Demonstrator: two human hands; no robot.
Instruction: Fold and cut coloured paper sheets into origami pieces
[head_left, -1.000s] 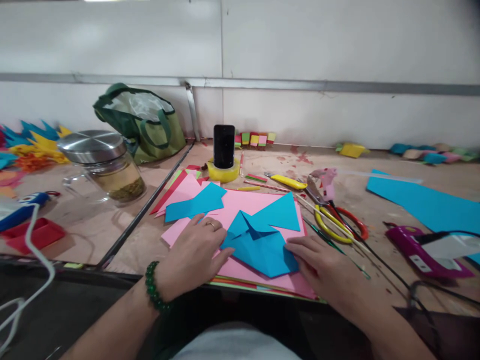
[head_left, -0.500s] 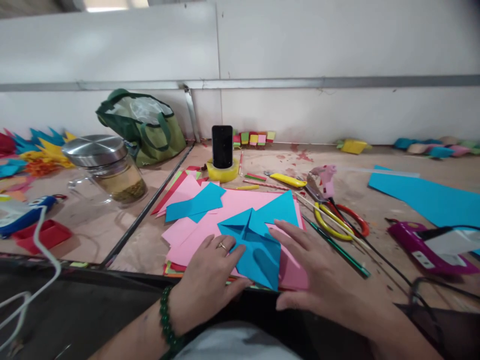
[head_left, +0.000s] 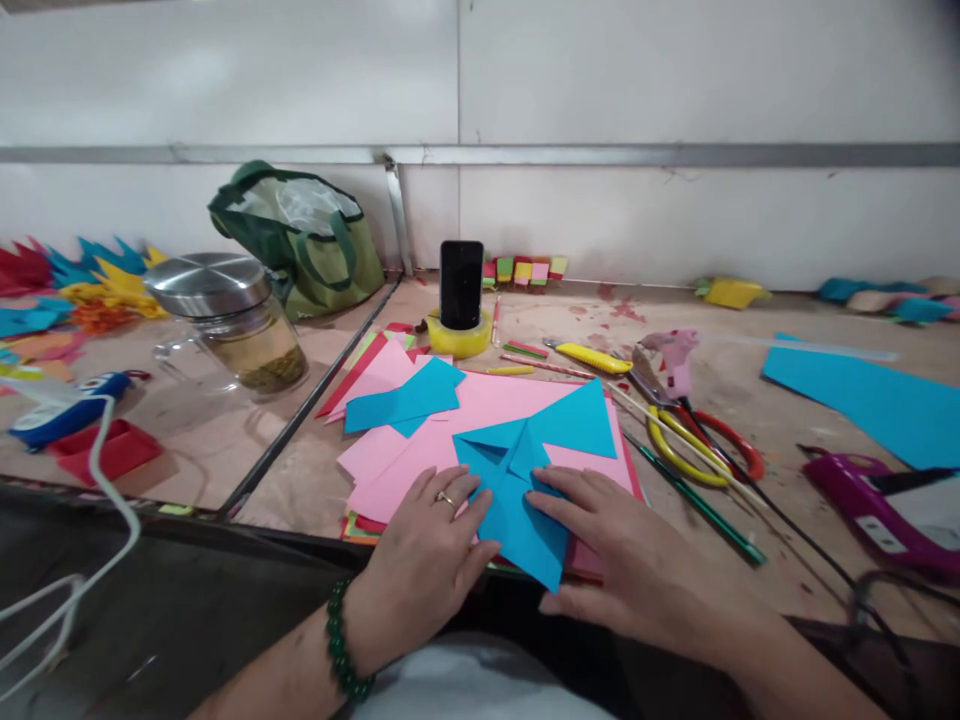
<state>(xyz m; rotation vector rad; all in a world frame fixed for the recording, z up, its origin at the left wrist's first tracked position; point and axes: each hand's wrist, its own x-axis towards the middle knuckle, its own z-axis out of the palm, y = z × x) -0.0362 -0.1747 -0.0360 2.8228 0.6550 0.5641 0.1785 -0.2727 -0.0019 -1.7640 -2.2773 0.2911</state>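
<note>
A folded blue paper [head_left: 525, 515] lies on a stack of pink sheets [head_left: 491, 397] at the table's front edge. Its upper part has creased flaps and a wing pointing up to the right. My left hand [head_left: 424, 545], with a ring and a green bead bracelet, rests flat at the paper's left edge, fingers spread. On the right side, my right hand [head_left: 611, 550] touches the paper with its fingers apart and the thumb near the lower corner. Another folded blue piece [head_left: 405, 397] lies on the pink sheets at the upper left.
Behind the stack, a phone [head_left: 461, 285] stands in a yellow tape roll [head_left: 469, 340]. Scissors [head_left: 675, 445], a cutter [head_left: 594, 358], a pink glue gun [head_left: 677, 362] and a power strip [head_left: 874, 510] lie right. A glass jar [head_left: 251, 340] and green bag [head_left: 334, 262] stand left.
My right hand has come down onto the blue paper's right side, and the central flap now lies flatter. My left hand stays beside the paper. The view has shifted slightly.
</note>
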